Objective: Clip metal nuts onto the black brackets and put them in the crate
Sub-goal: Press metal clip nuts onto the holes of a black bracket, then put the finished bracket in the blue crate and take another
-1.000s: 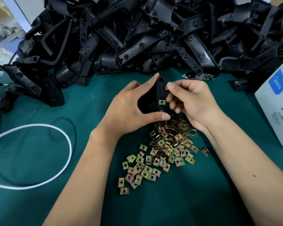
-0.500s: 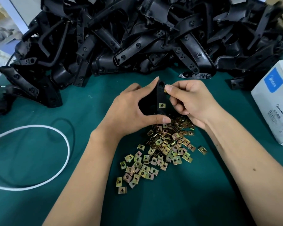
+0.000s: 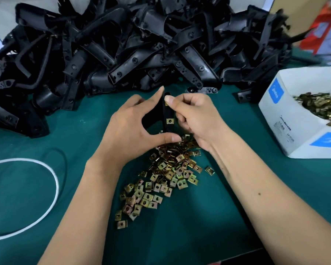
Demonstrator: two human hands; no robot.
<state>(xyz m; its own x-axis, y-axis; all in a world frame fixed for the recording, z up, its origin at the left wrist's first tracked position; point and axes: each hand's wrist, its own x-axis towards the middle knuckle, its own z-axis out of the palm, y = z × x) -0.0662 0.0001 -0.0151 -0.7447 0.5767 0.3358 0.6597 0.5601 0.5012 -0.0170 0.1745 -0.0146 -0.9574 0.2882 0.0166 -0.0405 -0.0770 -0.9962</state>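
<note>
A black bracket (image 3: 167,113) stands upright between my hands above the green table. My left hand (image 3: 130,129) grips it, index finger at its top and thumb at its bottom. One brass-coloured metal nut (image 3: 170,121) is clipped on its lower half. My right hand (image 3: 195,115) pinches a second nut (image 3: 166,103) against the bracket's upper end; most of that nut is hidden by my thumb. A loose heap of nuts (image 3: 166,173) lies on the table under my hands. No crate is in view.
A big pile of black brackets (image 3: 141,50) fills the far side of the table. A white and blue box (image 3: 287,119) holding more nuts stands at the right. A white cord loop (image 3: 54,180) lies at the left on the green mat (image 3: 208,217).
The camera has tilted, bringing the nut box's inside into view. My right thumb has pressed the second nut onto the bracket's upper end. The left hand keeps the same grip.
</note>
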